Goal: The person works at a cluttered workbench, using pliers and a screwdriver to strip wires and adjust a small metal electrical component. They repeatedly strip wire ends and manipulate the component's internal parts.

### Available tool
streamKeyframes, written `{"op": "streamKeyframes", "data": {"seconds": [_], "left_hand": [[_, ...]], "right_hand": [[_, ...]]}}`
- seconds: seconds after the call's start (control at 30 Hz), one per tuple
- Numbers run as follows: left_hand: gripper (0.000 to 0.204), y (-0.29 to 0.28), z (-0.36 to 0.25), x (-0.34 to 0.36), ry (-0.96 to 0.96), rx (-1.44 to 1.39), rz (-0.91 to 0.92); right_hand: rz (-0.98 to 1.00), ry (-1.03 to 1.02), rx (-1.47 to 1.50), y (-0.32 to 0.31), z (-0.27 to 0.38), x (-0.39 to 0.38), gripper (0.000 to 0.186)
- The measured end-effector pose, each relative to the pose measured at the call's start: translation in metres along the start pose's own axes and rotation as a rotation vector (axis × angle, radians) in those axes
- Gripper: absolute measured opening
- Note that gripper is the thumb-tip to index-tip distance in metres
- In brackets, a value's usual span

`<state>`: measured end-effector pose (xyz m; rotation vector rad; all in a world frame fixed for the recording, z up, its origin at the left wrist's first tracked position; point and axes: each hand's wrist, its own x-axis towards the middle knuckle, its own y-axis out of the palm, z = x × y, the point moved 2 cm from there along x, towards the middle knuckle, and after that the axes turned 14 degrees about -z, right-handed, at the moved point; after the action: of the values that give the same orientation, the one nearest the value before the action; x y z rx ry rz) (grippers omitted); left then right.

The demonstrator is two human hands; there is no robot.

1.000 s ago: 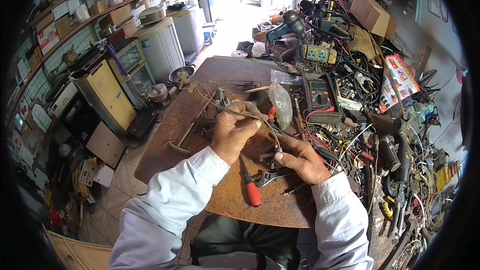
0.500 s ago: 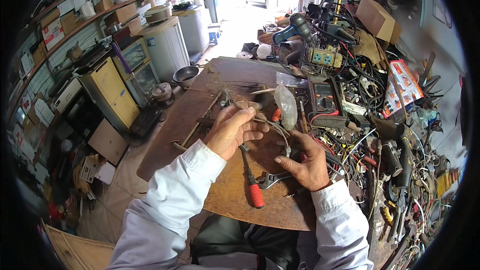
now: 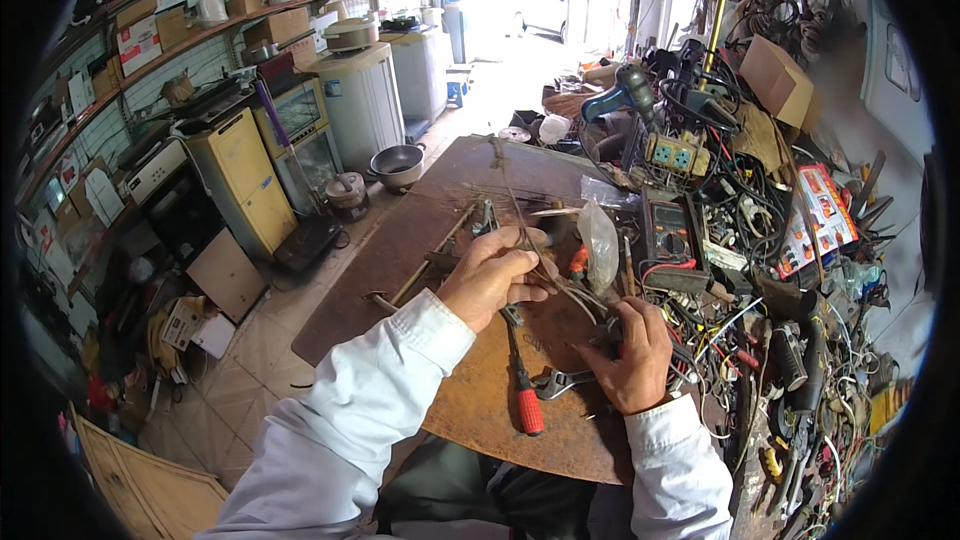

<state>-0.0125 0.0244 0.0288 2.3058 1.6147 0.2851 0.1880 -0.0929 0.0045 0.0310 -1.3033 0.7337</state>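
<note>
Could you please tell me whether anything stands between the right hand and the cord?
Nothing visible does: the cord runs from the left hand close to the right hand; the adjustable wrench lies aside on the tabletop.

Daylight glares white through the far doorway (image 3: 548, 2); shelves (image 3: 200, 35) bow toward the blackened edges, upper right slightly blurred

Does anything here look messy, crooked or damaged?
Yes: on the right, cables lie in a tangled heap, and a cardboard box sits tilted atop the clutter. The brown tabletop looks worn, its colour blotchy. Whether the cord in the left hand is damaged, I can't tell.
</note>
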Motion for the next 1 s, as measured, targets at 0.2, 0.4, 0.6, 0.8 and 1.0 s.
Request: {"op": "streamKeyframes", "data": {"seconds": [0.2,0.4,0.6,0.8,1.0], "left_hand": [[0.033,-0.018,-0.006,0.02,0.534,0.394,-0.337],[0.018,-0.03,-0.022,0.021,0.528,0.443,-0.509],[0.011,-0.038,-0.013,0.029,0.493,0.22,-0.442],[0.008,-0.032,-0.015,0.023,0.286,-0.126,-0.271],[0.007,-0.027,-0.014,0.022,0.286,-0.177,-0.347]], "right_hand": [[-0.022,-0.245,-0.165,-0.004,0.007,0.002,0.058],[-0.012,-0.509,-0.25,-0.006,0.009,-0.005,0.053],[-0.006,-0.404,-0.156,-0.004,0.01,-0.006,0.059],[0.013,-0.156,-0.074,0.002,0.01,-0.007,0.063],[0.051,-0.104,-0.042,0.003,0.009,-0.011,0.064]]}}
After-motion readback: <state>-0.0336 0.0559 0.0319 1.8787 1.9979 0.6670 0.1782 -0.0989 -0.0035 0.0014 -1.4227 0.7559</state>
